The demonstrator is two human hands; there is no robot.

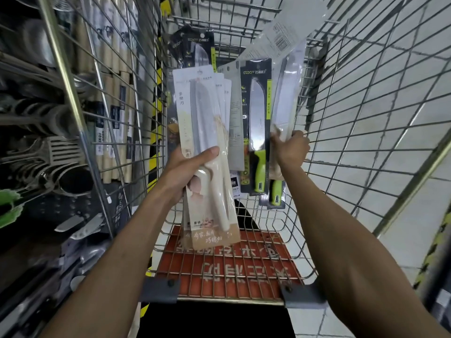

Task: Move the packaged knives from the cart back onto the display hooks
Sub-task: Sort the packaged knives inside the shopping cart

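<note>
You're gathering from the steel wire cart [366, 123]: left hand [192, 167] is gripping a stack of cream-carded knife packs [207, 128] mid-cart, right hand [291, 148] is grasping a clear-plastic knife pack [288, 98] further right; next is lifting it clear, then probably hanging leftward.

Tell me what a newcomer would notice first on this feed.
The left hand holds a fanned stack of cream-handled knife packs up over the middle of the wire cart. Just right of it, the right hand grips another knife pack beside a green-handled knife in black packaging standing in the cart.
</note>
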